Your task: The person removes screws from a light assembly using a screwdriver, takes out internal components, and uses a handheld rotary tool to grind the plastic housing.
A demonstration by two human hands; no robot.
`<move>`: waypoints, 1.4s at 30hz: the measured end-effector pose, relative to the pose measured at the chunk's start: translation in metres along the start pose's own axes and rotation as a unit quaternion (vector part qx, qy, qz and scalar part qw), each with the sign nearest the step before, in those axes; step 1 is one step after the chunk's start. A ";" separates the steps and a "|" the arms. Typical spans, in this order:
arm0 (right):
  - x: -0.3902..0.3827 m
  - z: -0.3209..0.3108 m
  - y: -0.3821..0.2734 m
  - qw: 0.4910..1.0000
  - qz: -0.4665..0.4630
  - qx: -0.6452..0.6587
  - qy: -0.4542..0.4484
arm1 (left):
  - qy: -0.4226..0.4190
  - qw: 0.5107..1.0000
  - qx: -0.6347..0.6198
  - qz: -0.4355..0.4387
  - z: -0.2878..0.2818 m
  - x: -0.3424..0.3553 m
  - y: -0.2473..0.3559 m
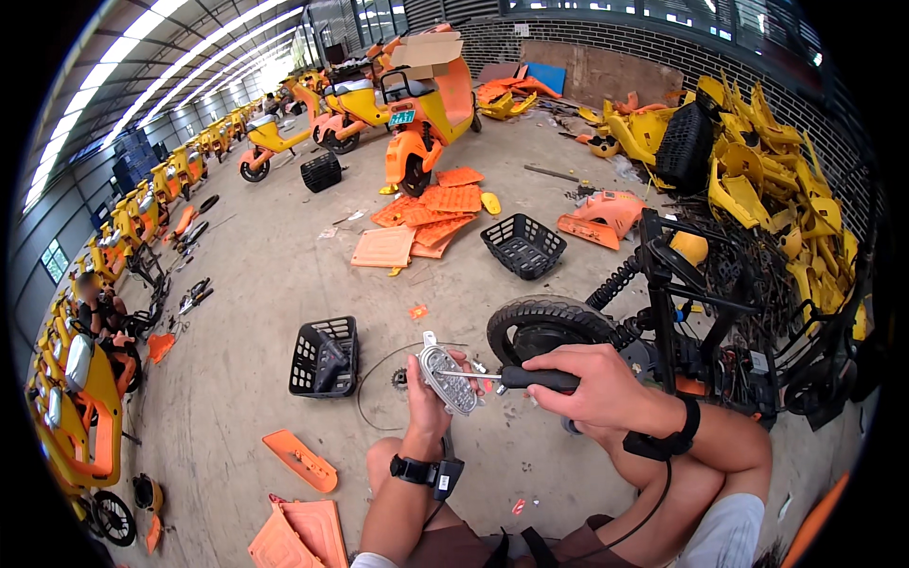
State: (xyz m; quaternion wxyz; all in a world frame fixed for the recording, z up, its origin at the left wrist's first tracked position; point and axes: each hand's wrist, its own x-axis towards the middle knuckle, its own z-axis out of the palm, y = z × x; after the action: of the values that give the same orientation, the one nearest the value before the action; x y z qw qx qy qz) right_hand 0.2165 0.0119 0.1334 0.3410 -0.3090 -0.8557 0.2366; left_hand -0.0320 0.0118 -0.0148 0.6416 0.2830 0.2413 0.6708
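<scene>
My left hand [428, 402] holds a small oval grey part with a perforated face [448, 379], tilted toward me. My right hand [589, 383] grips the black handle of a screwdriver [516, 378]; its metal shaft points left and its tip touches the oval part. Both wrists wear black bands with a cable. Just beyond my hands lies a stripped black scooter frame [682, 303] with its rear wheel [540, 327]. A thin cable [374, 374] loops on the concrete floor beside a small sprocket [400, 379].
A black plastic basket [325, 356] holding a dark part stands left of my hands; another basket [523, 245] lies farther off. Orange panels [426, 213] are scattered on the floor, some near my knees [301, 461]. Yellow body shells [757, 170] pile at right. Yellow scooters [417, 104] line the hall.
</scene>
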 end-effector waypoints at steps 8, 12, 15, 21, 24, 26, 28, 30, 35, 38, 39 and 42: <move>-0.002 0.005 0.004 0.999 -0.030 -0.010 0.010 | -0.009 1.000 0.026 -0.004 0.001 -0.001 0.000; -0.001 0.006 0.002 0.997 -0.064 -0.051 0.012 | -0.002 0.999 0.046 0.001 -0.005 0.000 -0.002; -0.003 0.004 0.002 0.991 -0.099 -0.084 0.017 | -0.003 0.998 0.058 -0.004 -0.004 0.001 -0.004; -0.004 0.004 0.000 0.990 -0.101 -0.095 0.018 | 0.007 0.996 0.084 -0.006 -0.014 0.004 -0.007; -0.005 0.005 0.002 0.994 -0.071 -0.078 0.018 | 0.015 0.997 0.081 -0.013 -0.015 0.004 -0.008; -0.003 0.003 0.004 0.998 -0.031 -0.050 0.018 | 0.020 0.995 0.101 -0.005 -0.012 0.004 -0.007; -0.002 -0.001 0.000 0.999 0.043 -0.010 -0.012 | 0.026 0.992 0.120 0.001 -0.011 0.004 -0.007; 0.000 -0.002 -0.001 0.996 0.087 0.013 -0.029 | 0.030 0.990 0.136 0.006 -0.011 0.003 -0.007; 0.000 -0.002 -0.001 0.989 0.139 0.035 -0.047 | 0.050 0.987 0.152 0.018 -0.015 0.005 -0.011; -0.006 0.008 0.009 0.999 0.045 -0.010 -0.006 | 0.054 0.984 0.166 0.027 -0.018 0.007 -0.013; -0.007 0.010 0.009 0.999 0.029 -0.028 -0.002 | 0.053 0.984 0.170 0.029 -0.020 0.007 -0.013; -0.010 0.016 0.009 0.999 0.009 -0.048 0.008 | 0.074 0.980 0.182 0.008 -0.017 0.008 -0.014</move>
State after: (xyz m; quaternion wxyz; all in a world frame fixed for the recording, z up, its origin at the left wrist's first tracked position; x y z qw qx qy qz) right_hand 0.2136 0.0078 0.1129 0.3301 -0.3346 -0.8607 0.1955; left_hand -0.0334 0.0208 -0.0363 0.5545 0.3468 0.4042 0.6395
